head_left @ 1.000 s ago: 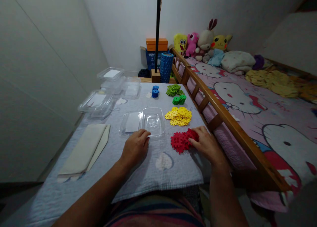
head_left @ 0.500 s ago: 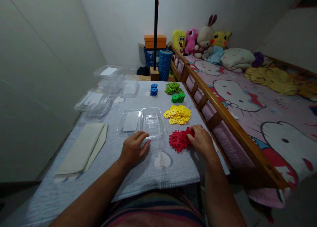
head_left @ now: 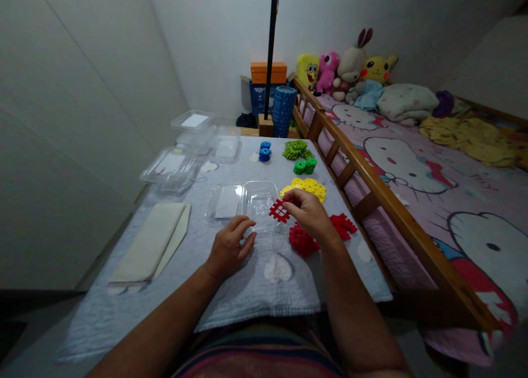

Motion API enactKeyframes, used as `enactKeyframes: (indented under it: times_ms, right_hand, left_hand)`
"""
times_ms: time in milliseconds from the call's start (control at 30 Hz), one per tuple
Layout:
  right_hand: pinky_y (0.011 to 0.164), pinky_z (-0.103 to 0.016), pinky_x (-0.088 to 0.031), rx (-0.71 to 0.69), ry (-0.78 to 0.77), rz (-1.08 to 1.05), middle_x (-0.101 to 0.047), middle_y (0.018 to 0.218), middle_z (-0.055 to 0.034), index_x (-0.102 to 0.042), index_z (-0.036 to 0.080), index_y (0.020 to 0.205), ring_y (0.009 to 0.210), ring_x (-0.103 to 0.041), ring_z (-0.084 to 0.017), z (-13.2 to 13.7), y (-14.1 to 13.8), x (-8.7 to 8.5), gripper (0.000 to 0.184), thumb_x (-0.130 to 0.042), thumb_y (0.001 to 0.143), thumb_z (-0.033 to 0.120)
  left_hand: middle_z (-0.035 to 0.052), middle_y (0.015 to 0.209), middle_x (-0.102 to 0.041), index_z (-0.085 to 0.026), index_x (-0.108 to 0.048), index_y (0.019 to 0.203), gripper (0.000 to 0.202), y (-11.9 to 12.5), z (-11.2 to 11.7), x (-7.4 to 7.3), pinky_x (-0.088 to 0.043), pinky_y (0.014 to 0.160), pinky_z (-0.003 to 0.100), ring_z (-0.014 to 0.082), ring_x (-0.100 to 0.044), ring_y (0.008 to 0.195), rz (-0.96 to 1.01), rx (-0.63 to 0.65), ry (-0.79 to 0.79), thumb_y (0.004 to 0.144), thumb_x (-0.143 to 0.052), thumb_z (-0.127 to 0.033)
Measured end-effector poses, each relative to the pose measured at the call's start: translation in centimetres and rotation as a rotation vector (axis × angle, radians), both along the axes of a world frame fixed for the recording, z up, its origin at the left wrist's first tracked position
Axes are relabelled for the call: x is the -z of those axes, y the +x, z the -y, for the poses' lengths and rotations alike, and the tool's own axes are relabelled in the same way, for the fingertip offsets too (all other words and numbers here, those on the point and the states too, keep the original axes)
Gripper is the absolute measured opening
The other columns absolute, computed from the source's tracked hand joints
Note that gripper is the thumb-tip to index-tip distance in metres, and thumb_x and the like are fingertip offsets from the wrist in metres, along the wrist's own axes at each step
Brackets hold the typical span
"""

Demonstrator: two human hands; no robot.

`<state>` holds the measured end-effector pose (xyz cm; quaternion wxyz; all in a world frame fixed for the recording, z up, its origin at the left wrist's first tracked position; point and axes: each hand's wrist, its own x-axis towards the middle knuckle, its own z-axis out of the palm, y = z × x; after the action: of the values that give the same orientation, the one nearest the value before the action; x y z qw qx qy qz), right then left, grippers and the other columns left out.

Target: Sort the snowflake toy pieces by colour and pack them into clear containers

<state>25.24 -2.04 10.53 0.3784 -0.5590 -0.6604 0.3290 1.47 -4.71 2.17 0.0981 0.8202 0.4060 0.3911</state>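
My right hand [head_left: 307, 213] pinches a red square lattice building piece [head_left: 279, 211], held at the right edge of a clear plastic container [head_left: 260, 188]. Under my right wrist and beside it lies a pile of red pieces [head_left: 303, 241], partly hidden by the arm. My left hand [head_left: 233, 243] rests with fingers apart near the container's front left corner, holding nothing. The container's open lid [head_left: 212, 206], with a white label on it, lies flat to the left. Yellow flower-shaped pieces [head_left: 315, 188] are heaped just beyond my right hand.
Farther back sit light green pieces [head_left: 297, 149], green discs [head_left: 305, 166] and blue discs [head_left: 264, 154]. Several clear containers [head_left: 169, 166] stand at the back left, near a folded beige cloth [head_left: 150, 243]. A wooden bed rail [head_left: 371, 188] runs along the table's right side.
My right hand has lifted a red piece from the pile and carried it left to the container. My left hand keeps its place by the container. The view has shifted slightly.
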Motion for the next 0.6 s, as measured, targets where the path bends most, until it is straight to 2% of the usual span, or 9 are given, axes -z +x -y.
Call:
enactKeyframes:
  times_ms: [133,300,400,467,600]
  right_hand:
    - [0.079,-0.029,-0.042,-0.103,0.037,0.383,-0.073,0.086,-0.0033,-0.071,0.019,0.088,0.083,-0.062,-0.017,-2.0,-3.3,1.0,0.010,-0.061,0.089,0.018]
    - [0.088,-0.036,-0.038,-0.168,0.018,0.738,-0.076,0.096,-0.0064,-0.077,0.024,0.100,0.099,-0.060,-0.024,-2.4,-4.5,2.0,0.021,-0.056,0.095,0.022]
    - [0.089,-0.039,-0.037,-0.160,0.031,0.790,-0.074,0.107,-0.0077,-0.078,0.025,0.100,0.107,-0.056,-0.027,-2.2,-4.5,2.4,0.023,-0.056,0.096,0.023]
    - [0.092,-0.040,-0.036,-0.104,0.077,0.758,-0.071,0.119,-0.0077,-0.078,0.026,0.104,0.112,-0.053,-0.028,-2.1,-4.0,2.5,0.023,-0.058,0.094,0.022]
    - [0.098,-0.040,-0.037,0.042,0.111,0.646,-0.068,0.122,-0.0089,-0.074,0.023,0.112,0.114,-0.052,-0.026,-1.4,-1.0,2.0,0.027,-0.057,0.093,0.016]
  left_hand:
    - [0.0069,0.108,-0.066,-0.019,-0.062,0.110,0.016,0.0,0.1,-0.1,-0.057,0.072,0.027,0.0138,-0.066,0.078,-0.001,0.001,0.000,0.095,-0.058,-0.020]
    - [0.0067,0.105,-0.067,-0.019,-0.063,0.108,0.015,0.2,0.1,-0.2,-0.057,0.073,0.028,0.0145,-0.066,0.079,-0.005,0.012,-0.001,0.094,-0.058,-0.018]
    - [0.0068,0.105,-0.067,-0.019,-0.063,0.108,0.016,0.3,0.1,-0.2,-0.056,0.072,0.027,0.0150,-0.067,0.080,0.001,0.021,0.000,0.093,-0.057,-0.016]
    - [0.0071,0.105,-0.067,-0.019,-0.064,0.107,0.017,0.3,0.1,-0.2,-0.056,0.072,0.028,0.0155,-0.067,0.082,0.006,0.024,0.000,0.092,-0.057,-0.015]
    - [0.0071,0.105,-0.067,-0.019,-0.063,0.107,0.016,0.3,0.2,-0.3,-0.057,0.073,0.028,0.0158,-0.067,0.082,0.005,0.024,-0.003,0.093,-0.057,-0.015]
